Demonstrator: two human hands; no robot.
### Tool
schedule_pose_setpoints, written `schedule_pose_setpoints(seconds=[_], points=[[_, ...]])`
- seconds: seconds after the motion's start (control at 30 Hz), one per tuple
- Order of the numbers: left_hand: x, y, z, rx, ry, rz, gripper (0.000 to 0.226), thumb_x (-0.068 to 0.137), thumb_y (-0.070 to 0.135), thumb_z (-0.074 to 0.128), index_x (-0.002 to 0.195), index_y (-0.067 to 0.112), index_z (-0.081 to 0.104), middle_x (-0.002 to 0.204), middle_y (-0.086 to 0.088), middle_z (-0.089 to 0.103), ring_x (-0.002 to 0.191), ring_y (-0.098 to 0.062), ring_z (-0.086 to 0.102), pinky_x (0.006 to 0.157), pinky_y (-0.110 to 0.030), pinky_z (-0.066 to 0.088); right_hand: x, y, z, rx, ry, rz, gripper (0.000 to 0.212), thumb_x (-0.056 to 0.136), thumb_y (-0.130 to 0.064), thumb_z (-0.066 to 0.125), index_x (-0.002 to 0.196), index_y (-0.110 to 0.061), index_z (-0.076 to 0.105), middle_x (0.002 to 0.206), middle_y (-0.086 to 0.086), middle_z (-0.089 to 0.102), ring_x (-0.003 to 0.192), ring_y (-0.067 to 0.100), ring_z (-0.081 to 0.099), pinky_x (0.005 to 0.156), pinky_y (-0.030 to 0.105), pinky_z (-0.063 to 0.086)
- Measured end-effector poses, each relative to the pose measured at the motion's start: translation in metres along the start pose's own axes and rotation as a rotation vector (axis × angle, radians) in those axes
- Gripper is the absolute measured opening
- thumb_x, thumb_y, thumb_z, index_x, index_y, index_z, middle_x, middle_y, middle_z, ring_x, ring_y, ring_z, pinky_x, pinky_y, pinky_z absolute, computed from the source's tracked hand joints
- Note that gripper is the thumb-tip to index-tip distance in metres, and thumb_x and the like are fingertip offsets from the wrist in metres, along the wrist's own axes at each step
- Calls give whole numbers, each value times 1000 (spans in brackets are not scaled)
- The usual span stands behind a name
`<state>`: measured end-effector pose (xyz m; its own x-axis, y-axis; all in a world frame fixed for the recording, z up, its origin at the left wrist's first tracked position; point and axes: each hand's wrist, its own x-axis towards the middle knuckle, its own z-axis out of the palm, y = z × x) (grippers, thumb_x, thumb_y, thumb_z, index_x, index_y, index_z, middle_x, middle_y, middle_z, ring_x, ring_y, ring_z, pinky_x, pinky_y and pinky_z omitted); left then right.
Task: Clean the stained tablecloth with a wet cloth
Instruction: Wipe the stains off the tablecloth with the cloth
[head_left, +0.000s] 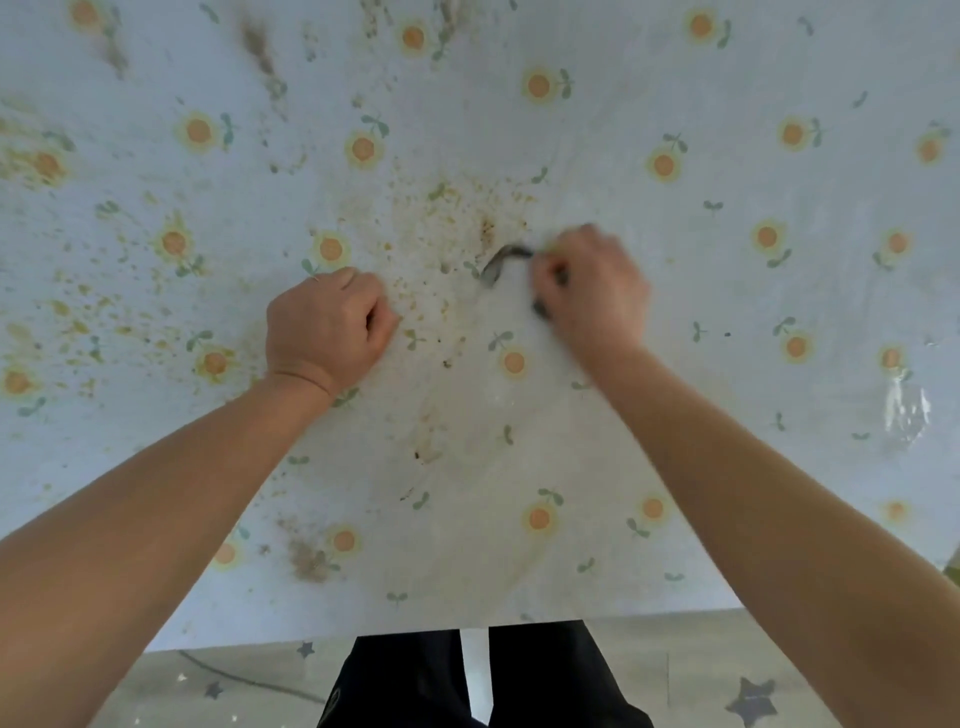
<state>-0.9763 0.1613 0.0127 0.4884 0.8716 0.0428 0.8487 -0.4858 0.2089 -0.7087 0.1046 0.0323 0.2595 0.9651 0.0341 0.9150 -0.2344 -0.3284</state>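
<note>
Tablecloth (701, 322) speckled brown; right hand (592, 291) blurred, clamped on grey cloth (501, 262); left hand (324, 327) fisted, empty, resting on it.

1 tablecloth (675, 312), 1 grey cloth (501, 262), 2 grips: left grip (324, 327), right grip (592, 291).

Stained tablecloth (675, 312), left hand (327, 327) fisted on it, blurred right hand (592, 291) gripping dark cloth (498, 265)

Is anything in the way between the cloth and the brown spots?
Nothing visible. The cloth in the right hand is right beside the spots on the tablecloth; the left hand rests off to the side.
</note>
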Motion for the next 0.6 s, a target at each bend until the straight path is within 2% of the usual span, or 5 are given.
schedule_pose_setpoints(seconds=[0.1, 0.17, 0.33, 0.4, 0.6], points=[[-1, 2, 0, 1, 2, 6, 25, 91, 26, 46, 66, 19, 46, 60, 4, 43, 51, -21, 41, 45, -24, 33, -16, 39, -18, -40, 97, 343, 30, 96, -41, 49, 77, -19, 44, 88, -2, 49, 82, 23, 51, 63, 32, 32], [0, 1, 1, 1, 12, 19, 24, 89, 25, 46, 65, 19, 43, 59, 3, 41, 50, -21, 39, 47, -22, 28, -65, 23, -15, -22, 98, 454, 29, 97, -37, 53, 77, -17, 46, 87, -1, 49, 83, 24, 51, 64, 33, 34], [0, 3, -2, 13, -6, 8, 25, 87, 22, 47, 64, 20, 38, 58, 4, 38, 49, -22, 38, 49, -20, 25, -111, -45, 12, 126, -95, -234, 27, 93, -23, 63, 69, -15, 53, 73, 1, 53, 69, 22, 49, 52, 36, 43], [-1, 4, -2, 5, 0, 4, 25, 87, 23, 47, 64, 20, 39, 58, 4, 40, 50, -22, 39, 48, -20, 26, -70, -32, 11, 97, -117, -279, 26, 96, -29, 58, 73, -17, 55, 76, 0, 54, 69, 21, 50, 49, 37, 45], [2, 5, 0, 13, 53, 14, 23, 87, 25, 47, 66, 24, 37, 59, 6, 39, 51, -19, 38, 51, -20, 22, 71, 31, -13, -17, 151, 330, 13, 98, -37, 49, 99, -24, 51, 96, -8, 53, 86, 18, 56, 63, 31, 34]])
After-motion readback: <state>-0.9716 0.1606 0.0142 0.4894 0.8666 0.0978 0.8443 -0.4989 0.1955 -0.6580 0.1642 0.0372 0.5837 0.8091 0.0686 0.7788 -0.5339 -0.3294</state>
